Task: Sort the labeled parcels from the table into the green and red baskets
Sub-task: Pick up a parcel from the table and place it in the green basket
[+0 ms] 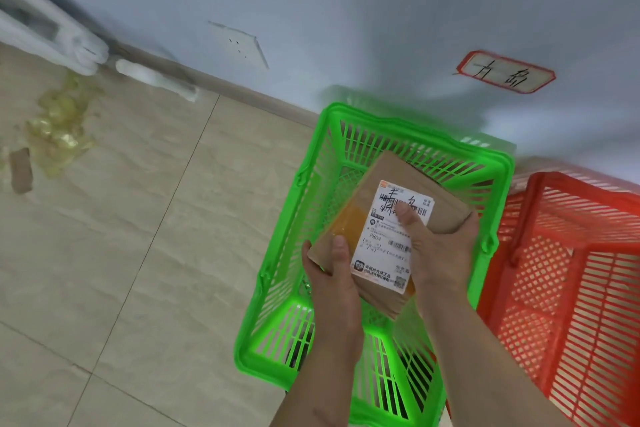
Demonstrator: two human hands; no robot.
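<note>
Flat brown kraft-paper parcel with white printed shipping label (391,229) held in both hands directly above the interior of the green slatted plastic basket (301,191), which stands on the beige tiled floor (138,218). Long axis of the parcel runs from near-left to far-right as seen from the head camera, roughly along the basket's diagonal; far end tilted up slightly, near end lower. Left hand (329,270) takes the near-left corner, thumb on the top face beside the amber tape patch, fingers curled underneath. Right hand (436,246) takes the right long edge, thumb pressed on the label, fingers wrapped round the underside and far edge. Both grips clamped on the parcel, neither hand free. Parcel sits inside the outline of the green rim, well apart from the red slatted plastic basket (571,270) just beside it on the right; both hands equally near the drop point. Judgement: the release needs only a short descent, with the parcel turned a little to lie along the basket's length. Basket floor largely hidden by parcel and forearms; a second brown parcel possibly lies beneath the far end, cannot confirm. No tabletop in view. White wall card with red border and handwritten characters (505,73) hangs above the baskets; characters blurred
</note>
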